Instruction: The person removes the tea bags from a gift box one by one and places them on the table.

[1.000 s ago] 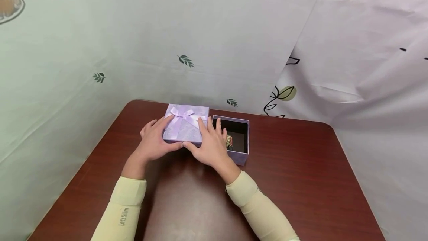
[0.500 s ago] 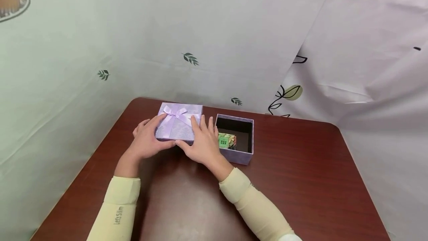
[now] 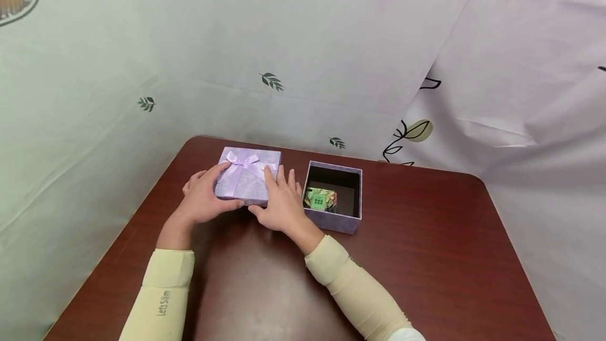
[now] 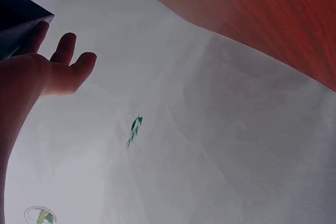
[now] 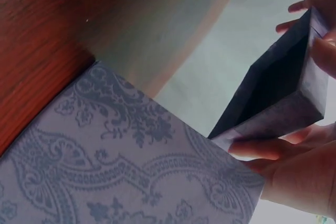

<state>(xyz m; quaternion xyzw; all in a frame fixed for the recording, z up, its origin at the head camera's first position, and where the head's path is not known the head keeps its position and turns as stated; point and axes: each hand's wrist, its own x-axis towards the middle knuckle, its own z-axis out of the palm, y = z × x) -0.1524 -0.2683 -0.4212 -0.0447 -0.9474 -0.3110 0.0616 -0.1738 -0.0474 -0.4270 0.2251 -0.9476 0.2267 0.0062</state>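
A lilac gift box lid [image 3: 253, 186] with a satin bow is held by both hands, raised off the table. My left hand [image 3: 203, 196] grips its left side and near corner, thumb along the front edge. On the right side, my right hand [image 3: 281, 204] holds it, fingers spread over the edge and thumb at the front. From below, the right wrist view shows the lid's dark hollow underside [image 5: 278, 87]. Just right of that hand stands the open box base [image 3: 333, 221], black inside, with a small green printed packet [image 3: 321, 200] lying in it.
Both objects are near the back of a reddish-brown wooden table [image 3: 426, 246]. A pale cloth backdrop [image 3: 213, 67] with leaf prints hangs close behind the table and along its left side. Patterned paper covers the box wall [image 5: 131, 156] in the right wrist view.
Both hands have carried the lid left, away from the box base. The packet inside, mostly covered by the right hand earlier, has come into view.
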